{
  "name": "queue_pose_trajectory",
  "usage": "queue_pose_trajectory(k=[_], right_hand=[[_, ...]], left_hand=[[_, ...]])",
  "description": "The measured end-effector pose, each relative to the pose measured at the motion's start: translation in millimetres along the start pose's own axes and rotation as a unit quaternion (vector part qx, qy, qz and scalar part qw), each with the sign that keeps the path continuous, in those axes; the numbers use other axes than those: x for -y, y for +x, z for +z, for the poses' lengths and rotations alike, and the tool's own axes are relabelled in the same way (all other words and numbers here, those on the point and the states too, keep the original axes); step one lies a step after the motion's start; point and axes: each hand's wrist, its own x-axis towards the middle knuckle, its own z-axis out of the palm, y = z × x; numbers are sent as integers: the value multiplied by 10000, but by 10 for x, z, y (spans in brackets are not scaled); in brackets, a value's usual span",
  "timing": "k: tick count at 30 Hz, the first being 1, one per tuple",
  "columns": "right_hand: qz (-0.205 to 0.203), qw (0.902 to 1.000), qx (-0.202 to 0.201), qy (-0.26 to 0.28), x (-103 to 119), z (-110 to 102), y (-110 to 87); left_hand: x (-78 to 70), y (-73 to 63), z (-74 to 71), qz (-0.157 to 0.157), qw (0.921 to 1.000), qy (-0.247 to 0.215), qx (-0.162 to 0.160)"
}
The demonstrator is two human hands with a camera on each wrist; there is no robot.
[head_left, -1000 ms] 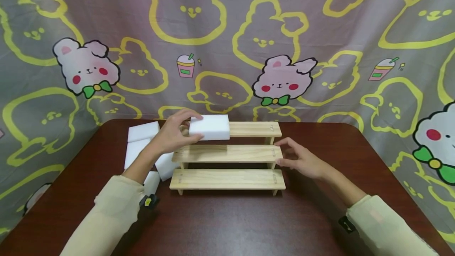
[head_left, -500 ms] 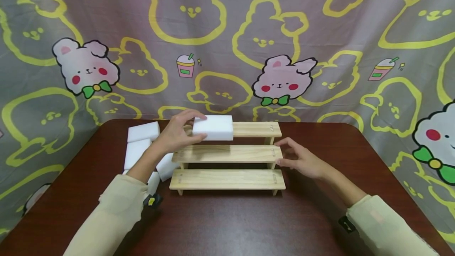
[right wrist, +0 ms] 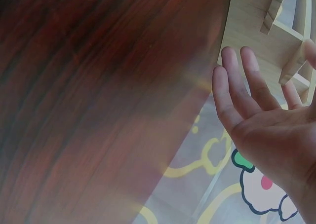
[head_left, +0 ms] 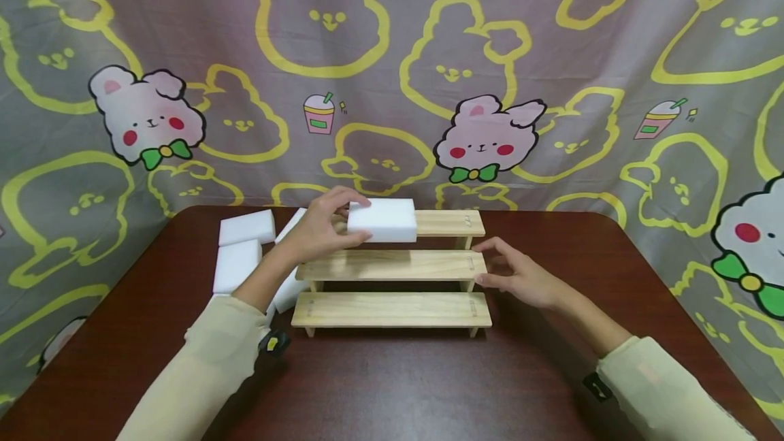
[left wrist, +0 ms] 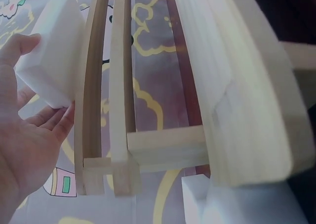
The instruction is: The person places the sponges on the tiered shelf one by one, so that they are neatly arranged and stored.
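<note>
My left hand (head_left: 321, 226) pinches a white sponge (head_left: 381, 220) between thumb and fingers, over the top tier of a three-tier wooden display stand (head_left: 392, 308). In the left wrist view the white sponge (left wrist: 54, 51) stands against the edge of the top board, its long side running along it. At the stand's other end, my right hand (head_left: 520, 274) has thumb and index finger around the right end of the middle tier. The right wrist view shows the other fingers (right wrist: 249, 81) stretched out loosely beside the stand.
Several more white sponges (head_left: 237, 265) lie on the dark red-brown table (head_left: 392, 386), left of the stand and partly behind the left forearm. A grey curtain (head_left: 392, 87) with yellow outlines and bunny faces hangs behind the table.
My left hand has moved a little to the right along the top tier with the white sponge in its grip. My right hand has stayed at the stand's right end.
</note>
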Motion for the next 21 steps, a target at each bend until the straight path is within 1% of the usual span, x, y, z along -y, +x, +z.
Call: queue_pose_trajectory(k=[6, 15, 21], right_hand=[[-31, 10000, 11, 9, -7, -1, 1], [-47, 10000, 38, 27, -18, -4, 8], [1, 10000, 29, 31, -16, -1, 5]], left_hand=[[12, 53, 61, 9, 10000, 5, -31], [8, 141, 153, 3, 10000, 40, 32], [-25, 190, 219, -150, 9998, 91, 123]])
